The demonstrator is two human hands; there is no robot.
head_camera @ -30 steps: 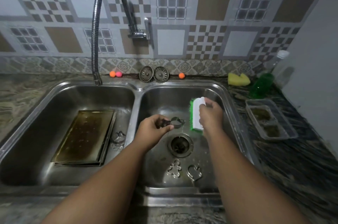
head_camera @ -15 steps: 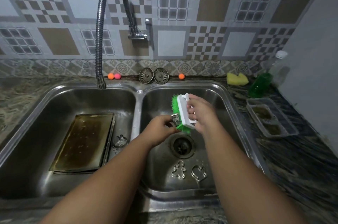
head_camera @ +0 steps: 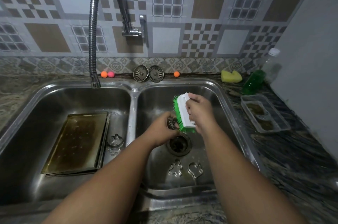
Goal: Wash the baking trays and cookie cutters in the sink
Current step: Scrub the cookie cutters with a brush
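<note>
A second ago I held the brush (head_camera: 184,112) clear of the cookie cutter (head_camera: 172,124), with a gap between them and the cutter's ring plain to see. Since then my right hand (head_camera: 200,112) has swung the brush over, so its green bristles press against the cutter pinched in my left hand (head_camera: 162,129). The cutter is now half hidden.

Left hand (head_camera: 161,129), right hand (head_camera: 199,112) close together, both gripping.

No legible text, label, brand or number anywhere in this view of the sink.
</note>
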